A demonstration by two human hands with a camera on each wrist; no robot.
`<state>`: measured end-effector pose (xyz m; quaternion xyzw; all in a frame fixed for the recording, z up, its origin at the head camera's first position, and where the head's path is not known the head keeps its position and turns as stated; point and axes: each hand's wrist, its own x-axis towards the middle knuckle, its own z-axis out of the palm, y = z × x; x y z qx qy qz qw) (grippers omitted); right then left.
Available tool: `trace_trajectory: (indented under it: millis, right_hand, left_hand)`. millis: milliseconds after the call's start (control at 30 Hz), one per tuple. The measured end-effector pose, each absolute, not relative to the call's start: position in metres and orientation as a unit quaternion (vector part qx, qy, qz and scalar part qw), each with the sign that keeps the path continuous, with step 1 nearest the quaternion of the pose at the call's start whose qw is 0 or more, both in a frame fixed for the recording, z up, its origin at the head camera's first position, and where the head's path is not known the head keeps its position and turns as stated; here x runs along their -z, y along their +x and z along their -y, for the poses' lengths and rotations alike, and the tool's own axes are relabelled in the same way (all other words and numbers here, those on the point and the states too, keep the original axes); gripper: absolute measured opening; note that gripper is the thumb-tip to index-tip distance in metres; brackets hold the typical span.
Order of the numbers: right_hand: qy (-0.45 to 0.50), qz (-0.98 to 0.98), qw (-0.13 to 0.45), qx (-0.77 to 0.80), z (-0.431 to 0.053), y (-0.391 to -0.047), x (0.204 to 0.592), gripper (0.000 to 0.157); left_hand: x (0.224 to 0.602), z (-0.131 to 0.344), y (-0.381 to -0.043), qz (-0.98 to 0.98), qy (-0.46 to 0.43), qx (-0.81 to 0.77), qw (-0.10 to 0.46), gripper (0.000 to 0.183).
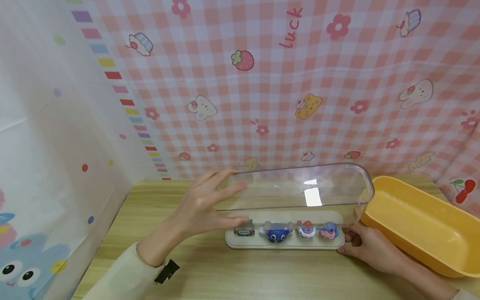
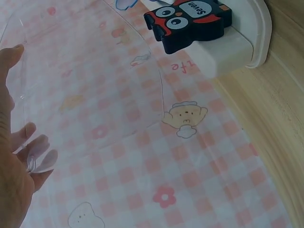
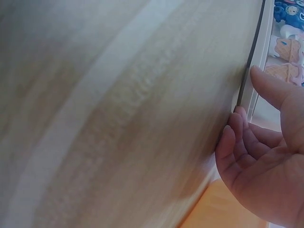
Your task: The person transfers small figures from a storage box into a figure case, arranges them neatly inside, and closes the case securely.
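Observation:
My left hand (image 1: 204, 200) grips the left end of a long clear plastic cover (image 1: 273, 187), fingers over its far side and thumb on the near side. The cover is tilted up above a white oblong base (image 1: 285, 246). Several small figures stand in a row on the base: a dark owl (image 2: 190, 23) marked "Seven", a blue big-eyed one (image 1: 278, 233), a white-and-red one (image 1: 306, 230) and a pink-and-blue one (image 1: 328, 231). With thumb and fingertips, my right hand (image 1: 369, 246) pinches the right end of the base, fingers curled under its edge in the right wrist view.
An open yellow tub (image 1: 423, 221) stands at the right, close beside the right forearm. The wood-grain table (image 1: 210, 275) backs onto a pink checked cloth (image 1: 225, 137). A white printed cloth (image 1: 45, 125) hangs at the left.

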<state>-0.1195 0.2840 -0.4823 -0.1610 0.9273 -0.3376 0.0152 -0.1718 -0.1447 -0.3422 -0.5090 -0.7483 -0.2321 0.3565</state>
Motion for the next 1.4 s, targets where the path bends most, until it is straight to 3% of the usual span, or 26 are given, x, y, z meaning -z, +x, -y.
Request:
trace_trajectory:
  millis: [367,1400]
  right_hand:
    - [-0.156,-0.930,0.029,0.332,-0.287,-0.119,0.483,0.030]
    - [-0.134,-0.932,0.047,0.333,-0.287,-0.117,0.480,0.034]
  left_hand:
    - [0.347,0.137,-0.175,0.753,-0.515,0.213,0.349,0.071]
    - [0.357,0.137,-0.180,0.766,-0.524,0.188,0.320,0.071]
